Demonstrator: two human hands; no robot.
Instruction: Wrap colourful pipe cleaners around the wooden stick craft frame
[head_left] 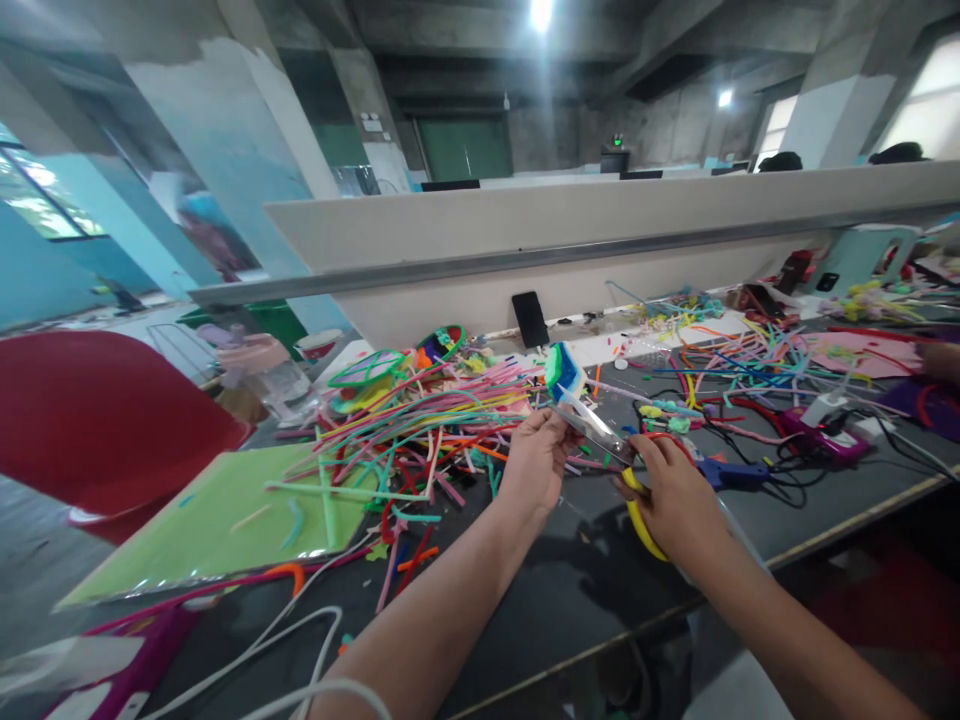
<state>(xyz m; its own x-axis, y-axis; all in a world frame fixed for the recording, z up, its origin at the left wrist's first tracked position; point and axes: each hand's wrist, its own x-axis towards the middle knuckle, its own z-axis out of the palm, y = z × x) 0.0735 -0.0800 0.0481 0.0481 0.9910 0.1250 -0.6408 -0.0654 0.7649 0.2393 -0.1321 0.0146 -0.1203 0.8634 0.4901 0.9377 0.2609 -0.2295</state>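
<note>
Over the dark table, my left hand [538, 455] pinches a small fuzzy craft piece [561, 370] with green, blue and white bands, which stands up above the fingertips. Scissors [596, 425] with yellow handles are gripped in my right hand [671, 500]. Their blades are spread and point left at the lower part of the craft piece, close to my left fingers. Whether the blades touch the piece I cannot tell. Behind and left of my left hand lies a heap of coloured pipe cleaners [450, 400].
A green sheet [247, 500] in clear plastic lies at left, near a red chair [105, 420]. A phone [530, 320] leans on the divider [480, 240]. A blue-handled tool [731, 473] and cables lie right. Another person's hand [941, 360] shows at the right edge.
</note>
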